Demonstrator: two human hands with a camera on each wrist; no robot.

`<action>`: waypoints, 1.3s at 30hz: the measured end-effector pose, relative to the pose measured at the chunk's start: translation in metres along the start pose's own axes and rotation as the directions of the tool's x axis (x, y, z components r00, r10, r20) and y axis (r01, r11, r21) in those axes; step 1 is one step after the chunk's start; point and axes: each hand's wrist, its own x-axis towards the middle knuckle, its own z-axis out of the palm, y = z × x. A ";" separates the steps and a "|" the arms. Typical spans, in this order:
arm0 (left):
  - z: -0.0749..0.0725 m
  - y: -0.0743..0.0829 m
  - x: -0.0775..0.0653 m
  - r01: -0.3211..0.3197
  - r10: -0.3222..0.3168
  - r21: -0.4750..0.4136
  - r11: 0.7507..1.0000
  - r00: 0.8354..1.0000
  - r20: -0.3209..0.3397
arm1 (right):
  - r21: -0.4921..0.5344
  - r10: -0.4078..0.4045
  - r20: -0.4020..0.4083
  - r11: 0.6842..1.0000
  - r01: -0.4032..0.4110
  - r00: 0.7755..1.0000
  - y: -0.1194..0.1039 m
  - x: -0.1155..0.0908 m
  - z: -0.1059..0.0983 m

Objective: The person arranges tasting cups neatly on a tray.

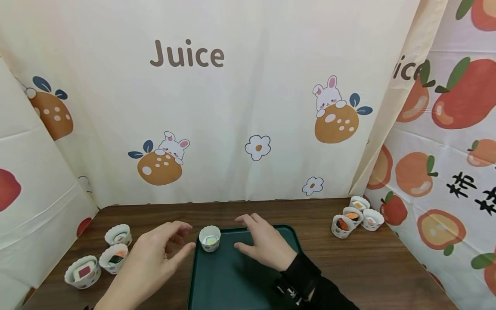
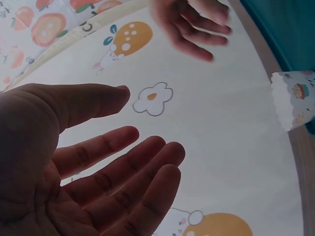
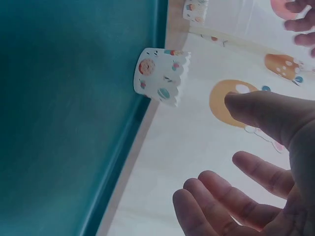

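Observation:
A white paper cup (image 1: 209, 239) with a scalloped rim and a small piece of sushi inside stands in the far left corner of a dark green tray (image 1: 240, 275). To its left is my left hand (image 1: 155, 254), held in the air with thumb and fingers apart and nothing between them. On the cup's other side, my right hand (image 1: 267, 245) hovers over the tray, its fingers loosely extended and holding nothing. Both wrist views show bare palms, and the same printed cup (image 3: 160, 76) appears apart from the fingers in the right wrist view.
Left of the tray stand three sushi cups, the nearest a cup (image 1: 82, 272) with a red-centred piece. Several more cups cluster at the back right, among them a cup (image 1: 342, 226) with orange-red topping. Printed curtains (image 1: 248, 99) enclose the wooden table (image 1: 348, 275).

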 end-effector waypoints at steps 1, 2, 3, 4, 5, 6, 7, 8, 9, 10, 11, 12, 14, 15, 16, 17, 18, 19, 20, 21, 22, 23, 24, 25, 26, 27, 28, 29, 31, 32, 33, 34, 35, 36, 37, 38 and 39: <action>0.001 -0.001 0.000 -0.004 0.004 0.011 1.000 1.000 0.003 | 0.000 -0.005 -0.014 1.000 0.005 1.000 0.001 -0.004 -0.002; 0.002 -0.002 -0.001 -0.009 0.009 0.021 1.000 1.000 0.010 | -0.002 -0.009 -0.025 1.000 0.009 1.000 0.001 -0.007 -0.004; 0.003 -0.003 -0.001 -0.013 0.013 0.027 1.000 1.000 0.018 | -0.004 -0.013 -0.035 1.000 0.013 0.999 0.002 -0.011 -0.007; 0.005 -0.003 -0.001 -0.020 0.019 0.033 0.999 0.999 0.028 | -0.008 -0.014 -0.045 1.000 0.014 0.999 0.002 -0.015 -0.009; 0.006 -0.004 -0.002 -0.025 0.024 0.034 0.999 0.999 0.039 | -0.011 -0.018 -0.055 1.000 0.018 0.998 0.003 -0.019 -0.011; 0.007 -0.005 -0.002 -0.031 0.029 0.034 0.999 0.998 0.049 | -0.016 -0.019 -0.064 1.000 0.018 0.998 0.003 -0.022 -0.012; 0.007 -0.005 -0.002 -0.035 0.033 0.029 0.999 0.998 0.057 | -0.022 -0.019 -0.070 1.000 0.017 0.997 0.003 -0.026 -0.014; 0.007 -0.006 -0.002 -0.037 0.035 0.028 0.999 0.997 0.063 | -0.025 -0.018 -0.077 1.000 0.016 0.997 0.003 -0.030 -0.015; 0.008 -0.006 -0.002 -0.037 0.035 0.029 0.999 0.997 0.067 | -0.031 -0.019 -0.086 0.999 0.016 0.996 0.003 -0.034 -0.017; 0.008 -0.007 -0.002 -0.036 0.034 0.031 0.999 0.997 0.070 | -0.039 -0.023 -0.096 0.999 0.019 0.995 0.003 -0.037 -0.018; 0.008 -0.008 -0.002 -0.032 0.029 0.034 0.999 0.997 0.070 | -0.043 -0.025 -0.103 0.999 0.021 0.994 0.003 -0.041 -0.019; 0.007 -0.010 -0.002 -0.027 0.024 0.039 0.999 0.997 0.072 | -0.047 -0.026 -0.110 0.999 0.021 0.994 0.003 -0.044 -0.020; 0.007 -0.013 -0.002 -0.013 0.009 0.052 0.999 0.997 0.075 | -0.051 -0.034 -0.123 0.998 0.027 0.992 0.003 -0.051 -0.022; 0.007 -0.016 -0.003 -0.006 0.002 0.060 0.998 0.997 0.078 | -0.055 -0.040 -0.129 0.998 0.033 0.991 0.003 -0.055 -0.023; 0.007 -0.018 -0.004 -0.002 -0.003 0.067 0.998 0.997 0.080 | -0.053 -0.043 -0.134 0.998 0.036 0.990 0.003 -0.058 -0.024; 0.006 -0.021 -0.004 0.002 -0.008 0.075 0.997 0.997 0.080 | -0.049 -0.041 -0.135 0.998 0.035 0.990 0.002 -0.062 -0.025; 0.006 -0.024 -0.005 0.001 -0.008 0.081 0.997 0.997 0.076 | -0.048 -0.042 -0.137 0.998 0.036 0.990 0.002 -0.065 -0.026; 0.006 -0.027 -0.006 -0.001 -0.005 0.090 0.996 0.998 0.070 | -0.042 -0.041 -0.138 0.998 0.036 0.990 0.002 -0.068 -0.027; 0.005 -0.031 -0.007 -0.006 0.000 0.100 0.995 0.998 0.062 | -0.036 -0.041 -0.138 0.999 0.036 0.990 0.002 -0.071 -0.029; 0.005 -0.035 -0.007 -0.012 0.006 0.109 0.994 0.999 0.052 | -0.032 -0.045 -0.140 0.999 0.041 0.989 0.003 -0.073 -0.030; 0.004 -0.038 -0.008 -0.013 0.008 0.119 0.993 0.999 0.045 | -0.029 -0.046 -0.141 0.999 0.042 0.989 0.003 -0.075 -0.031; 0.003 -0.043 -0.009 -0.017 0.013 0.131 0.991 0.999 0.034 | -0.029 -0.049 -0.141 0.999 0.045 0.989 0.003 -0.077 -0.032; 0.001 -0.047 -0.009 -0.023 0.020 0.142 0.990 1.000 0.024 | -0.025 -0.047 -0.141 0.999 0.044 0.989 0.004 -0.079 -0.033; -0.001 -0.052 -0.010 -0.023 0.020 0.154 0.988 1.000 0.018 | -0.021 -0.047 -0.142 0.999 0.044 0.989 0.004 -0.081 -0.034; -0.004 -0.057 -0.011 -0.023 0.022 0.165 0.986 1.000 0.010 | -0.019 -0.046 -0.140 0.999 0.044 0.989 0.005 -0.083 -0.035; -0.008 -0.063 -0.012 -0.019 0.018 0.176 0.984 1.000 0.005 | -0.012 -0.043 -0.137 0.999 0.042 0.990 0.005 -0.084 -0.035; -0.012 -0.070 -0.013 -0.014 0.014 0.182 0.983 1.000 0.002 | -0.004 -0.041 -0.133 0.999 0.040 0.990 0.006 -0.085 -0.036; -0.018 -0.078 -0.015 -0.007 0.009 0.192 0.981 1.000 -0.008 | 0.006 -0.033 -0.128 0.999 0.034 0.991 0.006 -0.086 -0.036; -0.031 -0.097 -0.018 0.023 -0.020 0.209 0.978 1.000 -0.015 | 0.022 -0.020 -0.119 0.999 0.023 0.993 0.007 -0.088 -0.037; -0.038 -0.107 -0.020 0.036 -0.032 0.217 0.975 0.999 -0.025 | 0.029 -0.015 -0.116 0.999 0.018 0.993 0.008 -0.089 -0.038; -0.045 -0.117 -0.021 0.061 -0.058 0.224 0.973 0.998 -0.023 | 0.032 -0.010 -0.113 0.999 0.014 0.994 0.008 -0.090 -0.038; -0.052 -0.127 -0.023 0.083 -0.082 0.231 0.969 0.997 -0.014 | 0.031 -0.009 -0.113 0.999 0.013 0.994 0.008 -0.090 -0.039; -0.057 -0.137 -0.025 0.103 -0.104 0.241 0.965 0.995 -0.010 | 0.032 -0.004 -0.113 0.999 0.008 0.994 0.008 -0.091 -0.040; -0.062 -0.146 -0.027 0.122 -0.126 0.249 0.961 0.992 0.000 | 0.031 -0.006 -0.115 0.999 0.009 0.993 0.008 -0.092 -0.040; -0.066 -0.155 -0.029 0.139 -0.145 0.254 0.957 0.989 0.005 | 0.030 -0.009 -0.118 0.999 0.013 0.993 0.008 -0.092 -0.041; -0.069 -0.163 -0.031 0.160 -0.172 0.262 0.952 0.985 0.020 | 0.028 -0.014 -0.121 0.999 0.017 0.993 0.008 -0.093 -0.042; -0.072 -0.169 -0.033 0.181 -0.200 0.271 0.945 0.979 0.042 | 0.026 -0.018 -0.124 0.999 0.022 0.992 0.008 -0.093 -0.043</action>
